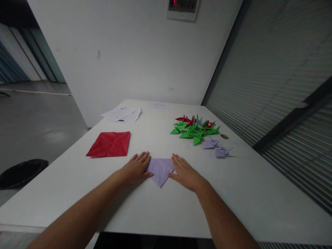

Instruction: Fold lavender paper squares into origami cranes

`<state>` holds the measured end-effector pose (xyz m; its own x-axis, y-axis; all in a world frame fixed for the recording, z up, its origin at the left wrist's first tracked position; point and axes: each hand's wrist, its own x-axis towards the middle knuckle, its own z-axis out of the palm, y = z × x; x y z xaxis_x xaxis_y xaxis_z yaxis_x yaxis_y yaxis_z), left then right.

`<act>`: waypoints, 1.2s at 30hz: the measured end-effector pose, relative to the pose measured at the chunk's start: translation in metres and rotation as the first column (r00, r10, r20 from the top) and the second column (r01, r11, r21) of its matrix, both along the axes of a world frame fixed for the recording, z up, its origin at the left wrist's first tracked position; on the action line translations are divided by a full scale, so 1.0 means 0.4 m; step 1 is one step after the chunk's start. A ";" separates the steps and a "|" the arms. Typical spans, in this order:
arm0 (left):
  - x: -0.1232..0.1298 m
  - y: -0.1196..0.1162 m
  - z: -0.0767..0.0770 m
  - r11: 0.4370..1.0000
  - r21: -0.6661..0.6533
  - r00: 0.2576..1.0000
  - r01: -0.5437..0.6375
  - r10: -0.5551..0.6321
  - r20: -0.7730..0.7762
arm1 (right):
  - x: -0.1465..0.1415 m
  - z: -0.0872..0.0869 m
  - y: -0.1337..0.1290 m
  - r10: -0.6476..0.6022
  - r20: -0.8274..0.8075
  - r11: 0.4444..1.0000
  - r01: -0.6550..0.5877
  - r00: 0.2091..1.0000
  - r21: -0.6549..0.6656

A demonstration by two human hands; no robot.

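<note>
A lilac sheet of origami paper [160,170], folded into a triangle with its point toward me, lies flat on the white table. Crease lines run across its surface. My left hand [138,168] rests flat on its left corner, fingers stretched out and pointing away from me. On the right corner lies my right hand [183,171], also flat, with its thumb touching the paper's edge. Both corners are covered by the hands.
A creased red paper square [110,144] lies at the left, with printed sheets [123,113] behind it. Green and red folded paper cranes [193,130] are heaped at the right, near two lilac cranes [211,143]. A black-lined bin [22,173] stands left of the table [145,211].
</note>
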<state>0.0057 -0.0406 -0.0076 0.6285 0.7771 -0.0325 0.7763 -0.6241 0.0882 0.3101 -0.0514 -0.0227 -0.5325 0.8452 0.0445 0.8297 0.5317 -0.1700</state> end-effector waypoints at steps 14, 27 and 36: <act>-0.051 0.031 -0.026 0.992 -0.048 0.993 -0.114 0.113 -0.018 | 0.050 0.006 0.015 -0.080 0.016 0.996 0.080 0.997 -0.035; -0.035 0.028 0.029 0.997 -0.060 0.986 0.041 -0.031 0.161 | 0.056 -0.001 0.024 -0.075 -0.045 0.996 0.073 0.996 -0.054; 0.005 0.012 0.039 0.994 -0.018 0.938 0.109 -0.097 0.332 | 0.046 0.017 0.023 -0.115 -0.058 0.990 0.110 0.992 -0.093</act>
<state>0.0078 -0.0357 0.0079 0.6852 0.7096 0.1645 0.6311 -0.6911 0.3523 0.3283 -0.0423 -0.0159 -0.4324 0.9017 -0.0036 0.8693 0.4158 -0.2672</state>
